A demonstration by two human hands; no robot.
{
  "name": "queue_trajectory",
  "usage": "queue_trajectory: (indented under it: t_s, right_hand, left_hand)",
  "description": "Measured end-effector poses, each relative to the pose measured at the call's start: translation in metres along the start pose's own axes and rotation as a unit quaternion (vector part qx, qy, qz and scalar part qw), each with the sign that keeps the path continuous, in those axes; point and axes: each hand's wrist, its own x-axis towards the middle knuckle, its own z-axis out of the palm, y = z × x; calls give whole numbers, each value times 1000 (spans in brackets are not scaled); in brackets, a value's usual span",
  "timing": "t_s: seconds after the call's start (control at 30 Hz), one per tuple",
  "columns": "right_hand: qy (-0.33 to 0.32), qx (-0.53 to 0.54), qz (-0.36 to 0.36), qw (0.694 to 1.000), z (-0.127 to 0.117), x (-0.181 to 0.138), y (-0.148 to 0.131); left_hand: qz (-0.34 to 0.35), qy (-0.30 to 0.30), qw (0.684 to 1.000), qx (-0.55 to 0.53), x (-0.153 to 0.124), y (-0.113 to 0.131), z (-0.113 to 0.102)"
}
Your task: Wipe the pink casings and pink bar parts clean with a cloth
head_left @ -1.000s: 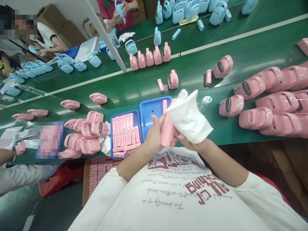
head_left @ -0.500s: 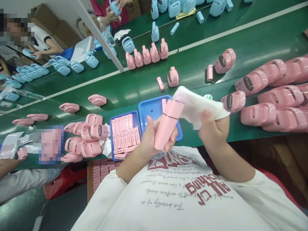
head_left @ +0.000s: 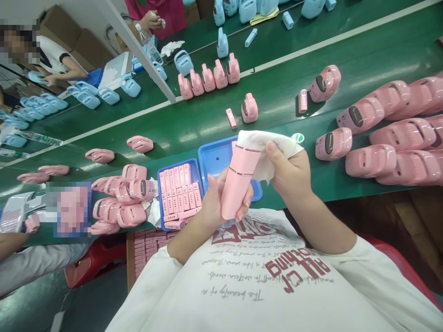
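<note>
My left hand [head_left: 216,199] is wrapped round a pink box-shaped piece [head_left: 238,184] with thin shiny bands near its upper end. It tilts up and to the right, in front of my shirt. In my right hand [head_left: 291,170] a white cloth [head_left: 265,138] is pinched between thumb and fingers. The cloth lies over the top end of the pink piece and hides it. Behind the piece stands a blue tray [head_left: 216,146] with a little pink showing inside. Left of it, another blue tray [head_left: 160,177] holds several small pink pieces in rows.
Pink handled cases [head_left: 370,161] crowd the bench at right, and more [head_left: 119,203] are piled at left. A row of pink cases [head_left: 207,78] stands by the pale divider. Blue cases [head_left: 247,11] and a co-worker in a pink top [head_left: 169,18] are beyond. A post [head_left: 138,50] slants across.
My right hand has moved left and up towards the pink piece, bringing the cloth over its top end. The pink piece has shifted slightly left and down in my left hand.
</note>
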Motion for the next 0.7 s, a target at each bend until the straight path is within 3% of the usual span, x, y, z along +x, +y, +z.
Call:
queue_trajectory:
  t_s: [0.07,0.17,0.27,0.37,0.47,0.57,0.7]
  right_hand:
    - [5,-36,-22,999,-2,2,-4]
    - [-64,-187,-13,980,-12,9,-7]
    - [-124,-394,15,911,-26,18,-1]
    - [-58,-511,4,858,-34,25,2]
    - [-29,-473,-66,878,-32,22,-11]
    - [-85,-363,-156,915,-23,11,-31]
    - [-120,-258,-124,951,-11,-2,-45]
  left_hand:
    - [6,11,1000,12,0,-1,0]
    - [38,46,997,55,1,-4,0]
    - [76,75,989,101,0,-5,-2]
    - [86,77,986,119,-1,-6,-5]
    - [84,67,987,117,-3,-6,-5]
    - [72,73,987,126,-4,-8,-4]
    - [70,89,981,157,-5,-11,-3]
